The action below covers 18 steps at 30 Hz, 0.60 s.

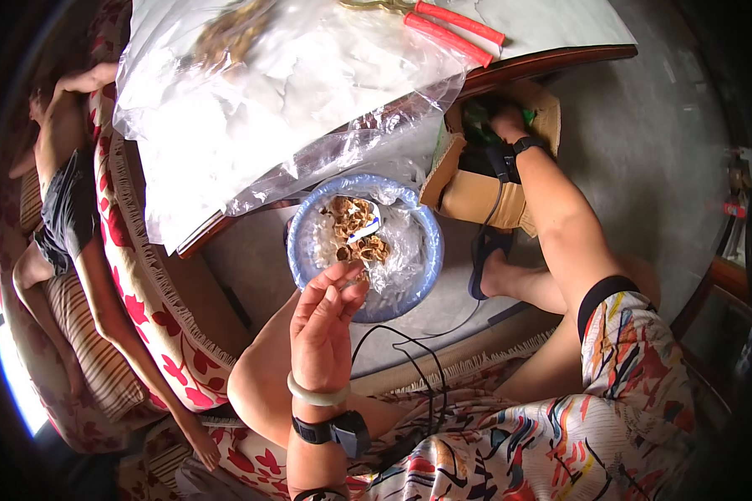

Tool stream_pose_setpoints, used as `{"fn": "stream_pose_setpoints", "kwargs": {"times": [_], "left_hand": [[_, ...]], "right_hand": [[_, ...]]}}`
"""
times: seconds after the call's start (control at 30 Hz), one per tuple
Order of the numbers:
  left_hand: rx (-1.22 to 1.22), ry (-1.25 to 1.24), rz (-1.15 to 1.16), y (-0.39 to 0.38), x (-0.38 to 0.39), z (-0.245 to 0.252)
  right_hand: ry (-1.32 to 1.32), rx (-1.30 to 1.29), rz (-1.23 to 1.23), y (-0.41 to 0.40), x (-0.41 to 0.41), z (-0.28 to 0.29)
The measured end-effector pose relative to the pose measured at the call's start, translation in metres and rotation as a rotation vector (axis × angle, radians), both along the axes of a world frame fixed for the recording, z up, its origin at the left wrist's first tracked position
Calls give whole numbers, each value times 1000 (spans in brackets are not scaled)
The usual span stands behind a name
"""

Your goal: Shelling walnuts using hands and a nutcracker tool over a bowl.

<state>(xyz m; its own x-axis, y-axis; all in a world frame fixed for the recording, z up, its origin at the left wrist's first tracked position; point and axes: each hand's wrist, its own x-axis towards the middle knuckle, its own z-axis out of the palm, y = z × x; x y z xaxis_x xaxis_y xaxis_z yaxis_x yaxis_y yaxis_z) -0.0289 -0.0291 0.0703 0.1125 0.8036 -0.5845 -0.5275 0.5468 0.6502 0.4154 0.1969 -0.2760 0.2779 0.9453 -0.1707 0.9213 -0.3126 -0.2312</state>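
My left hand (326, 329), palm up with the fingers curled together, is over the near edge of a round blue basin (435, 266). Whether a small piece sits between its fingertips cannot be made out. Inside the basin, on a clear plastic liner (395, 269), lie broken brown nutshells (351, 219) and a white and blue wrapper scrap (366, 230). My right hand (507, 122) reaches down into an open cardboard box (482, 197) beside the table. Its fingers are hidden among dark and green material (479, 119) in the box.
Pliers with red handles (454, 37) rest on the white-covered table (551, 25). A clear plastic bag (326, 81) there holds brown pieces (232, 34). Black cables (442, 369) run from my wristbands. On the patterned sofa (135, 282) at left, another person (69, 200) reclines.
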Motion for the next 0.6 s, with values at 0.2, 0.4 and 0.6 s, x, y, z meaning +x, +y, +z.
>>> {"fn": "stream_pose_setpoints", "kwargs": {"times": [0.2, 0.4, 0.6], "left_hand": [[27, 16, 20, 2, -2, 5], [66, -8, 22, -2, -4, -6], [139, -8, 21, -2, -4, -13]], "right_hand": [[-95, -153, -25, 0, -16, 46], [-46, 149, -232, -35, -45, 123], [1225, 61, -262, -104, -116, 249]]}}
